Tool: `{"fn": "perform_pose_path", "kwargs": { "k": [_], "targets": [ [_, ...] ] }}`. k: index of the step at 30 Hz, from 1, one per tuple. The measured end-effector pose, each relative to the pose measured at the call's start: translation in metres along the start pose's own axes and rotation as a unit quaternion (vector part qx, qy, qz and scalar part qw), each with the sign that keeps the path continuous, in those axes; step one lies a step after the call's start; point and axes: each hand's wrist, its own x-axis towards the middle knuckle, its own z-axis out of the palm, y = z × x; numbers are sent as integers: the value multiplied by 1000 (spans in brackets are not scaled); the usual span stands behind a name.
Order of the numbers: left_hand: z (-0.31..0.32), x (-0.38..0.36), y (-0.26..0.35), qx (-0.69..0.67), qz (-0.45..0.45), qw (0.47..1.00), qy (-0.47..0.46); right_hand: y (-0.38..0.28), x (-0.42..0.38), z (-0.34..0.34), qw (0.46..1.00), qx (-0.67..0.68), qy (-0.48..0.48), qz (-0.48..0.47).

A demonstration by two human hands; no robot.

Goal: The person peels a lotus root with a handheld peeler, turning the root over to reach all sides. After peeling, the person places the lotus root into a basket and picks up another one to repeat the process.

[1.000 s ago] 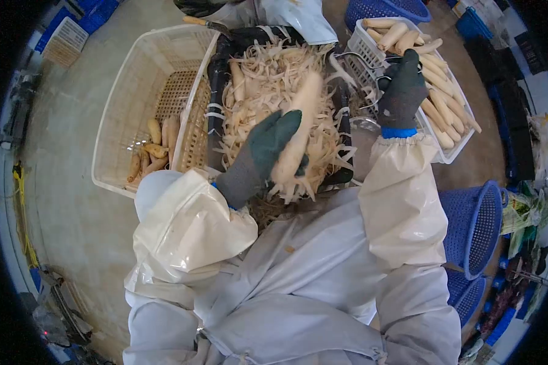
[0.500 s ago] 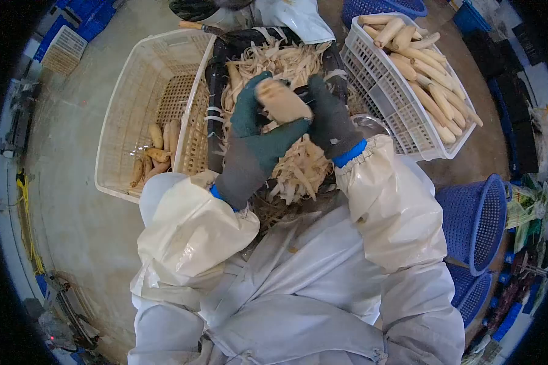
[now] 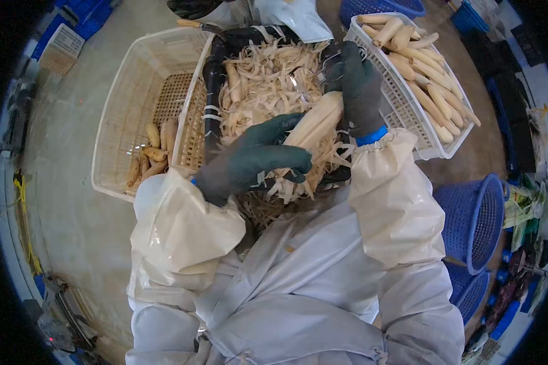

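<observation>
My left hand [image 3: 259,155], in a dark green glove, holds the lower end of a thick pale root [image 3: 316,121] between thumb and fingers. The root slants up to the right over a black-lined bin [image 3: 213,73] heaped with pale peelings [image 3: 268,79]. At the root's upper right is my right hand [image 3: 358,85], also gloved, its fingers closed around a tool whose shiny metal part shows near the fingertips; the rest of the tool is hidden. Another root [image 3: 233,82] lies on the peelings at the left side of the bin.
A white crate [image 3: 119,109] with several brownish roots stands at the left. Another white crate [image 3: 408,121], heaped with peeled roots, is on the right. Blue baskets [image 3: 469,219] stand at the lower right. A wooden-handled tool [image 3: 192,24] rests at the bin's upper left corner.
My hands have moved apart, the right one up and to the right. The root, seen nearly end-on before, now shows its length and slants up to the right.
</observation>
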Motion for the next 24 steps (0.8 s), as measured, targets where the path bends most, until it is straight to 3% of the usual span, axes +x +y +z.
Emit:
{"fn": "perform_pose_path", "kwargs": {
  "k": [1,4,5,8,9,10,12,14,15,16,18,19,21,22,24],
  "targets": [
    [0,5,-6,26,-23,999,24,-3,-4,5,997,-67,-8,-23],
    [13,15,-25,84,-17,994,70,1,-14,18,996,-32,-58,-67],
    [16,15,-27,101,-25,989,106,1,-14,22,986,-44,-6,-158],
    [19,10,-19,70,-19,988,138,-5,14,-4,980,-75,75,-170],
    [17,9,-15,24,-5,991,131,-37,2,-2,984,-36,118,-126],
    [15,9,-13,23,-3,991,131,-30,18,-20,888,-311,131,-311],
    [12,8,-6,9,-25,993,118,-17,18,-32,876,-239,104,-406],
    [17,4,2,6,-35,994,104,-14,10,-26,912,-260,25,-316],
    [20,3,4,5,-46,995,91,-39,-16,-12,791,-518,34,-323],
    [23,2,2,6,-49,995,88,-13,0,-8,728,-504,85,-457],
    [27,-1,-1,18,-87,993,80,15,19,-21,716,-575,108,-381],
    [23,0,-6,1,-84,993,85,25,31,-36,716,-575,109,-381],
    [30,-6,3,14,-72,994,80,29,47,-62,708,-622,214,-257],
    [31,-8,7,24,-64,995,77,29,45,-61,709,-621,217,-255],
    [12,-1,0,-11,-58,996,63,19,32,-55,866,-381,138,-294]
  ]
}}
